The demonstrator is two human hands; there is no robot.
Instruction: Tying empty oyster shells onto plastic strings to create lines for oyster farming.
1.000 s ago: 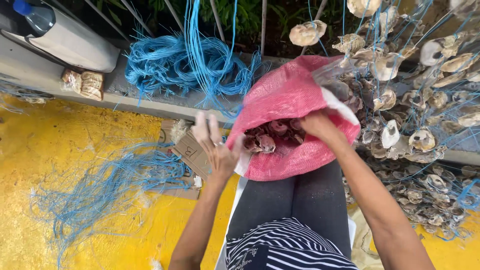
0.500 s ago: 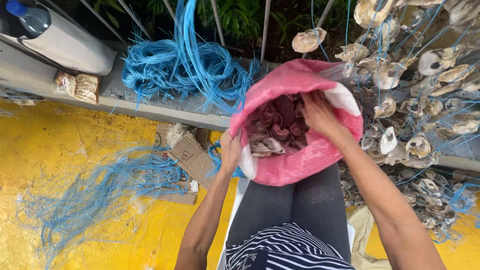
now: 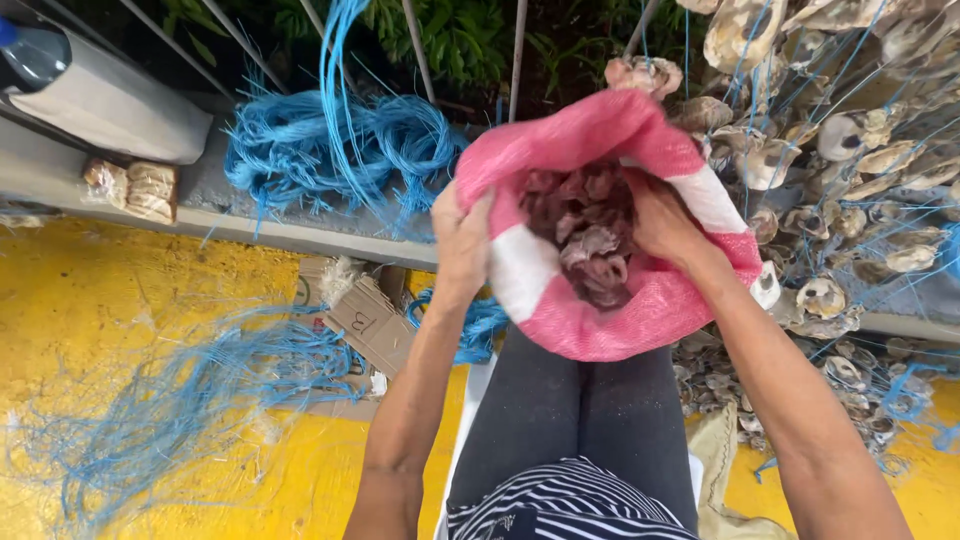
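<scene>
Sack (image 3: 600, 320) on lap, mouth open, full of shells (image 3: 590, 225). Left hand (image 3: 462, 235) pinching rim; right hand (image 3: 665, 215) inside, grip hidden (cannot tell). Strung shells (image 3: 850, 150) hanging at right.

Open sack mouth (image 3: 590, 235) admits a hand from above; strung shells (image 3: 850, 160) crowd its right side, blue rope coils (image 3: 330, 150) its left, yellow floor (image 3: 130, 300) lies unobstructed.

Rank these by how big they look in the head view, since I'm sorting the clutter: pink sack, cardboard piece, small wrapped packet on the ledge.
1. pink sack, though it is nearest the camera.
2. cardboard piece.
3. wrapped packet, only slightly smaller-looking.
</scene>
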